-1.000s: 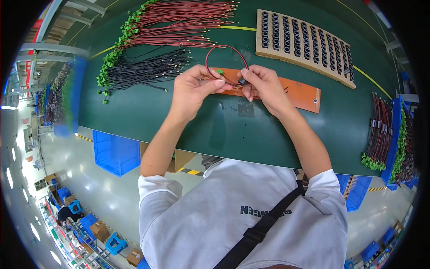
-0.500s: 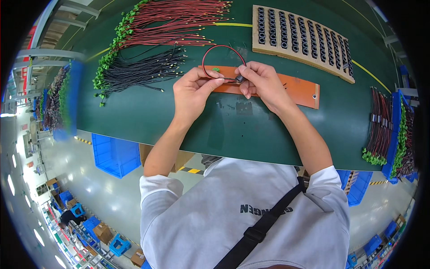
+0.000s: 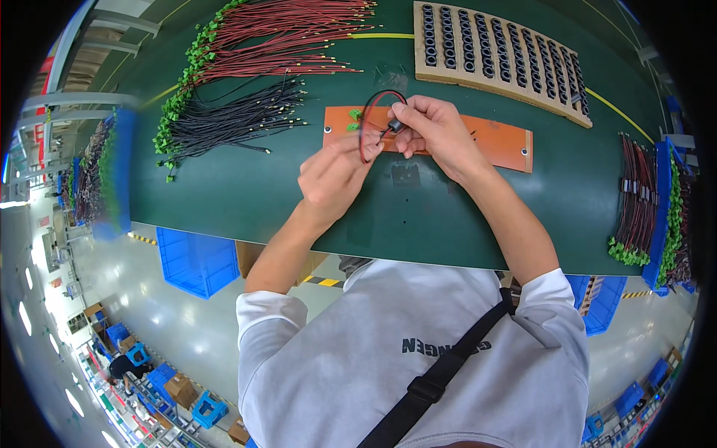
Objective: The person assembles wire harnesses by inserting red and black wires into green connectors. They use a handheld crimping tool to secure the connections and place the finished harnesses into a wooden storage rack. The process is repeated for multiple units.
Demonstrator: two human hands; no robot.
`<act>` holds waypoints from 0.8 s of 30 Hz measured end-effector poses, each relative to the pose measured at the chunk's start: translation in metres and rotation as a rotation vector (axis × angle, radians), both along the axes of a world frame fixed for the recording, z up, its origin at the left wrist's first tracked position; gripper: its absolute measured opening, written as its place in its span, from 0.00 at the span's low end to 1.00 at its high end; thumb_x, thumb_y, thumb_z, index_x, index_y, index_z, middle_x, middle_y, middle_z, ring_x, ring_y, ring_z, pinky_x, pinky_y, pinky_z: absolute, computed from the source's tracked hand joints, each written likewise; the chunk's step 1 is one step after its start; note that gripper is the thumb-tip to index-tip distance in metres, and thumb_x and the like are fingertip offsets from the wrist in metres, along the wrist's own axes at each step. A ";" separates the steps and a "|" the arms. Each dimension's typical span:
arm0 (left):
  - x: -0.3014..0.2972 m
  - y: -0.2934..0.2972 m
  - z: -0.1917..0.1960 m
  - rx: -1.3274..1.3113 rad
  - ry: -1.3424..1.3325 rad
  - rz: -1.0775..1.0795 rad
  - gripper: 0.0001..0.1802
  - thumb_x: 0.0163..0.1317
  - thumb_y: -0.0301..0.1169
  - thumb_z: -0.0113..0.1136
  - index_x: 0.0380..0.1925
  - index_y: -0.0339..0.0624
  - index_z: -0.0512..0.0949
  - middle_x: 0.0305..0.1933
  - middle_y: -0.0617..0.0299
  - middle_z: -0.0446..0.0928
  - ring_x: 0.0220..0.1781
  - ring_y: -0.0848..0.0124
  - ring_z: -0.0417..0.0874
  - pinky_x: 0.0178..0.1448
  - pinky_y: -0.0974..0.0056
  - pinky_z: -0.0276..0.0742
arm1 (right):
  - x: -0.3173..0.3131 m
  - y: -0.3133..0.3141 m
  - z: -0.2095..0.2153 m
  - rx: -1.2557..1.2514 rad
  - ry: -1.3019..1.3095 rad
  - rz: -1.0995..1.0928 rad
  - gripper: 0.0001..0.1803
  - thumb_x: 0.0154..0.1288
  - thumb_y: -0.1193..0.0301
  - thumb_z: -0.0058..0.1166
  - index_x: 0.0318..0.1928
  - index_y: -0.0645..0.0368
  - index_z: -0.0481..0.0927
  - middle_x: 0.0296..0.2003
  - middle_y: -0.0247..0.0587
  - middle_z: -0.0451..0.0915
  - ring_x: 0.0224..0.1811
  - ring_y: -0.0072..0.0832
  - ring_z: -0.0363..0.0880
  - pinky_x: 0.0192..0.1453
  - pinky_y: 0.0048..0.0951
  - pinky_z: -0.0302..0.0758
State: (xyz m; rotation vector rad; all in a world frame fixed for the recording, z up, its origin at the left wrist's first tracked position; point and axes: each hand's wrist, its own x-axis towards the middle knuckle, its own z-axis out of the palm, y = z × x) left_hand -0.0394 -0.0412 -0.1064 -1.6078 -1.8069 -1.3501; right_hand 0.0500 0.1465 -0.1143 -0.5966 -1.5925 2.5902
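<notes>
My right hand (image 3: 442, 138) pinches a small black cylindrical core (image 3: 396, 125), like those standing on the board at the back. A looped red and black wire pair (image 3: 364, 123) runs to the core. Just left of it, my left hand (image 3: 336, 173) is closed on the wires, its fingertips partly blurred. Both hands are above an orange strip board (image 3: 497, 143) lying on the green table. Green connectors (image 3: 354, 118) show at the strip's left part, beside the wire loop. Whether the wires pass fully through the core is hidden by my fingers.
Red wires (image 3: 276, 41) and black wires (image 3: 239, 112) with green connectors lie at the back left. A wooden board (image 3: 448, 76) with rows of black cores stands at the back right. Bundled wires (image 3: 635, 201) lie at the right edge. Blue bins (image 3: 196, 261) sit below the table's front edge.
My left hand has moved down and turned, drawing the wire loop smaller and closer to it. The green connectors are now more exposed. My right hand keeps its hold on the core.
</notes>
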 end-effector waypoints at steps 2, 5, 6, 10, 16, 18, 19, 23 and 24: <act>0.001 0.001 -0.001 -0.032 0.147 -0.021 0.09 0.53 0.12 0.74 0.32 0.30 0.83 0.43 0.51 0.87 0.42 0.60 0.92 0.46 0.62 0.90 | 0.000 0.000 0.000 -0.003 0.010 -0.018 0.14 0.79 0.63 0.59 0.47 0.63 0.78 0.33 0.37 0.82 0.28 0.19 0.83 0.30 0.21 0.80; 0.002 0.003 -0.003 -0.071 0.289 -0.026 0.08 0.52 0.13 0.74 0.31 0.31 0.83 0.42 0.52 0.87 0.42 0.60 0.92 0.44 0.62 0.90 | 0.001 -0.001 0.000 0.011 0.040 -0.048 0.16 0.77 0.64 0.61 0.48 0.63 0.73 0.33 0.42 0.83 0.29 0.22 0.85 0.29 0.24 0.82; 0.002 0.004 -0.004 -0.083 0.322 -0.022 0.08 0.52 0.14 0.74 0.30 0.31 0.83 0.42 0.53 0.87 0.42 0.60 0.92 0.44 0.62 0.90 | 0.001 0.000 -0.002 0.014 0.044 -0.044 0.16 0.77 0.64 0.61 0.49 0.63 0.71 0.33 0.42 0.83 0.29 0.22 0.85 0.29 0.24 0.82; -0.002 0.011 -0.001 -0.127 0.316 0.006 0.09 0.51 0.15 0.74 0.31 0.33 0.83 0.42 0.55 0.86 0.43 0.59 0.91 0.43 0.60 0.87 | 0.001 0.001 -0.004 0.051 0.066 -0.035 0.16 0.77 0.64 0.62 0.47 0.62 0.70 0.32 0.43 0.83 0.28 0.23 0.84 0.29 0.24 0.82; 0.004 0.015 0.003 -0.158 0.164 0.010 0.11 0.51 0.16 0.75 0.32 0.34 0.81 0.43 0.55 0.87 0.43 0.59 0.90 0.46 0.59 0.85 | 0.003 0.002 -0.007 0.042 0.098 -0.070 0.14 0.78 0.65 0.60 0.47 0.60 0.69 0.29 0.40 0.82 0.27 0.22 0.83 0.27 0.25 0.80; 0.004 0.012 -0.003 -0.147 0.062 -0.007 0.12 0.52 0.16 0.76 0.32 0.35 0.80 0.43 0.54 0.87 0.43 0.59 0.90 0.46 0.59 0.86 | 0.003 0.000 -0.002 0.045 0.083 -0.081 0.14 0.78 0.66 0.60 0.47 0.59 0.69 0.28 0.39 0.81 0.25 0.22 0.82 0.26 0.24 0.78; 0.003 0.011 -0.006 -0.125 0.019 -0.012 0.12 0.52 0.16 0.76 0.33 0.35 0.80 0.44 0.53 0.87 0.44 0.59 0.90 0.46 0.59 0.86 | 0.003 -0.001 0.000 0.047 0.073 -0.083 0.14 0.78 0.66 0.60 0.46 0.59 0.69 0.28 0.39 0.81 0.24 0.21 0.81 0.26 0.24 0.78; 0.001 0.014 -0.011 -0.071 -0.114 0.021 0.13 0.54 0.15 0.76 0.33 0.36 0.79 0.44 0.51 0.87 0.45 0.60 0.90 0.46 0.61 0.86 | 0.004 -0.001 0.002 0.064 0.074 -0.081 0.14 0.78 0.66 0.60 0.45 0.57 0.68 0.25 0.36 0.78 0.21 0.19 0.77 0.23 0.23 0.73; 0.001 0.015 -0.011 -0.065 -0.137 0.043 0.13 0.55 0.15 0.76 0.32 0.36 0.78 0.44 0.50 0.87 0.45 0.61 0.90 0.45 0.61 0.86 | 0.005 -0.002 0.003 0.068 0.076 -0.089 0.14 0.78 0.66 0.60 0.45 0.57 0.68 0.24 0.35 0.78 0.21 0.19 0.76 0.23 0.23 0.71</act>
